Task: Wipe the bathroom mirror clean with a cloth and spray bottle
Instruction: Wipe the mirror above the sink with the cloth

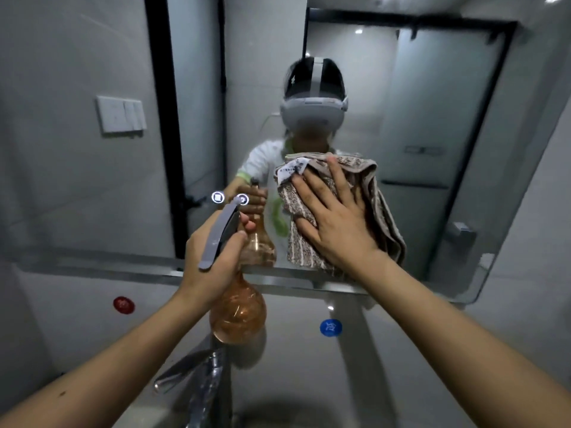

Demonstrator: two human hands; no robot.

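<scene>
Right hand point(335, 217) spread wide and flat, fingers splayed, palm pressing a brown patterned cloth point(375, 199) against the bathroom mirror point(432, 118). Cloth bunched and folded under the palm, white label showing at its upper left edge, loose folds hanging down to the right of the wrist, lower end reaching close to the mirror's bottom edge.

Left hand point(213, 257) closed around the neck of the spray bottle point(238, 307), index finger curled over the front near the trigger, grey spray head angled up and toward the glass. Amber, see-through, bulb-shaped body hanging below the fist, just in front of the mirror's lower rim. Nozzle close to the glass; touching or not, cannot tell.

Both forearms bare, reaching in from the bottom corners.

In the glass: reflection of the person in a white headset and pale top, bottle and cloth doubled, a dark-framed frosted door behind.

Below the mirror, grey wall with a red round sticker point(124, 305) to the left and a blue one point(331, 328) to the right. Chrome faucet point(197, 378) under the bottle, sink basin point(293, 418) dim at the bottom edge. White switch plate point(121, 114) on the wall left of the mirror
</scene>
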